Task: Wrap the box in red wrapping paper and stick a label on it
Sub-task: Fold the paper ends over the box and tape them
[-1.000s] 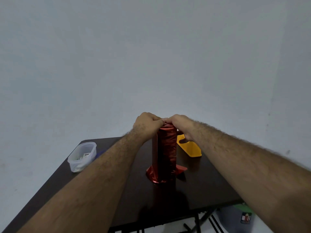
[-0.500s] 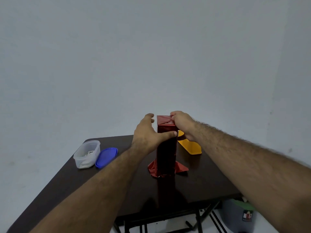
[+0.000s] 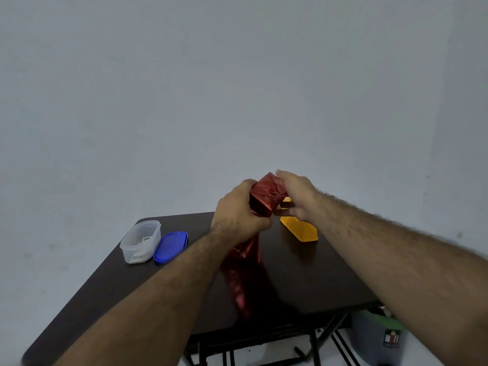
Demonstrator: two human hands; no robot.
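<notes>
Both hands, left hand (image 3: 239, 213) and right hand (image 3: 297, 196), grip the red-wrapped box (image 3: 265, 198), tilted above the counter (image 3: 303, 273) beside the yellow holder (image 3: 299, 229); its loose lower paper could snag and tear.

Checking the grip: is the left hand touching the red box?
Touching. Head view shows the left hand wrapped around the red box.

One wrapped box (image 3: 261, 199), two hands – one tub (image 3: 140, 241), one lid (image 3: 170, 247)
</notes>
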